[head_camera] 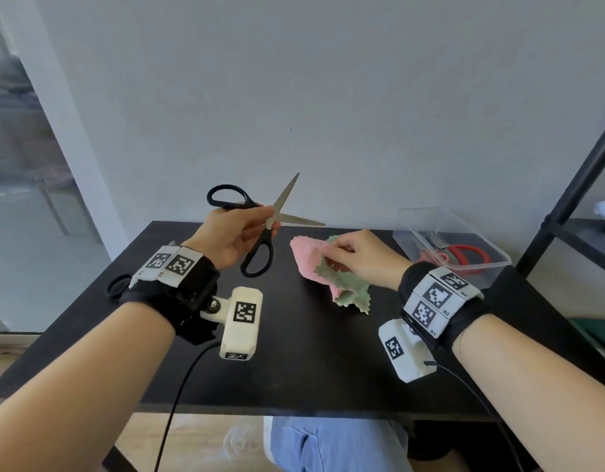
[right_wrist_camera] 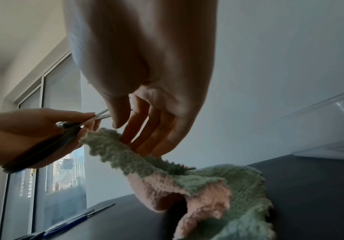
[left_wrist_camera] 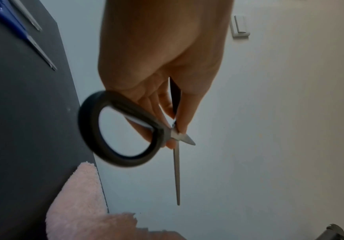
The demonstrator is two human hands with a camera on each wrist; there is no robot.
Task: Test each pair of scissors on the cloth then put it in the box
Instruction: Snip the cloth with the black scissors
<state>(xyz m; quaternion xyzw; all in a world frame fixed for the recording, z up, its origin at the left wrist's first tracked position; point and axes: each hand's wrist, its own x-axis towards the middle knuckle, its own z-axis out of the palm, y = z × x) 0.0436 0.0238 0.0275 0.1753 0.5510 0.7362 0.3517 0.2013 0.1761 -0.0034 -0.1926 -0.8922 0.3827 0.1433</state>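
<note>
Black-handled scissors (head_camera: 283, 199) are raised over the far left of the black table (head_camera: 294, 352), blades spread wide. My left hand (head_camera: 263, 223) pinches them near the pivot, thumb and fingers outside the loops; in the left wrist view one loop (left_wrist_camera: 121, 129) hangs below my left hand (left_wrist_camera: 175, 134). A pink and green cloth (head_camera: 308, 264) lies crumpled mid-table. My right hand (head_camera: 328, 260) pinches its green edge (right_wrist_camera: 109, 142), lifted off the table. A clear plastic box (head_camera: 478, 270) stands at the back right, with red-handled scissors (head_camera: 471, 253) inside.
Blue-handled scissors (left_wrist_camera: 9, 21) and another pair lie on the table's left part; a dark handle loop (head_camera: 117, 286) shows behind my left wrist. A black shelf frame (head_camera: 580, 185) stands right of the table. A wall runs close behind the table.
</note>
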